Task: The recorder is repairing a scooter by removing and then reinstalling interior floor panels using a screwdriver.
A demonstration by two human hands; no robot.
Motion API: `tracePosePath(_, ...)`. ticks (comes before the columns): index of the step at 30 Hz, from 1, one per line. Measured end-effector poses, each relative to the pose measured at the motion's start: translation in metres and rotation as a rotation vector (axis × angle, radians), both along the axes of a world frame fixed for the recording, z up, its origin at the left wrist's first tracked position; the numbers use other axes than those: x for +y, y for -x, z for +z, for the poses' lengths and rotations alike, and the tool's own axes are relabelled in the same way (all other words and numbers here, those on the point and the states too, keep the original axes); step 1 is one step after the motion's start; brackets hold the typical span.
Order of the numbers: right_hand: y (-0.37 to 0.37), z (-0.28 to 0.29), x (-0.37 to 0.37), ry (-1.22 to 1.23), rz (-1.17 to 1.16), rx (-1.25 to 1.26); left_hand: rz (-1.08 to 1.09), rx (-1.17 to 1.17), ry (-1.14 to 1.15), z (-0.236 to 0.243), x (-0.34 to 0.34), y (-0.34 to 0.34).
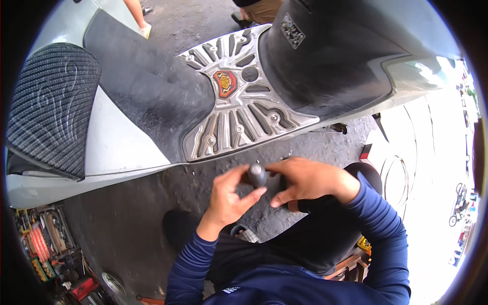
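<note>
Between the thumb and fingers of my left hand (pixel 223 197) is a dark grey, rounded handle (pixel 257 178), seen nearly end-on. It looks like a screwdriver handle, but its far end is hidden beneath it. My right hand (pixel 311 179) is just to the right, its thumb and fingers apart, with the index fingertip close to the handle; I cannot tell if they touch. Both hands are over my lap, in front of a scooter whose silver metal footboard plate (pixel 237 111) carries a red and gold emblem (pixel 225 83) and several screws.
The scooter's carbon-patterned seat (pixel 53 101) rises at the left. Tool trays (pixel 48 234) stand on the floor at lower left. A red and white box (pixel 365 151) and coiled cable (pixel 396 178) lie to the right. Beyond the scooter are another person's leg (pixel 135 14) and tan shorts (pixel 263 11).
</note>
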State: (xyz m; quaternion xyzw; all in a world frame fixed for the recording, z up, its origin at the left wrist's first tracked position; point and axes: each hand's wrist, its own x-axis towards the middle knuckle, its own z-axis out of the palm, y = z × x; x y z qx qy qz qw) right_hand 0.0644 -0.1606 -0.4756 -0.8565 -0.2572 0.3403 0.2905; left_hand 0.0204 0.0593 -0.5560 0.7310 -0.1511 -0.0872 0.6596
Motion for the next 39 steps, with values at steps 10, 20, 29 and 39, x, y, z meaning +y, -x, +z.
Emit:
tracePosePath(10,-0.037,0.014,-0.021,-0.861,-0.792,-0.432,0.035,-0.473,-0.313,-0.044,-0.039,-0.121)
tracePosePath(20,-0.056,-0.006,-0.021,-0.705,-0.625,-0.512,0.225,-0.558,-0.41,-0.077,-0.076,-0.126)
tracePosePath(29,-0.07,0.008,-0.006,-0.612,-0.411,-0.659,0.212,-0.606,-0.536,-0.079,-0.073,-0.125)
tracePosePath(39,-0.087,-0.011,-0.001,-0.555,-0.599,-0.549,0.26,-0.535,-0.109,-0.043,-0.079,-0.12)
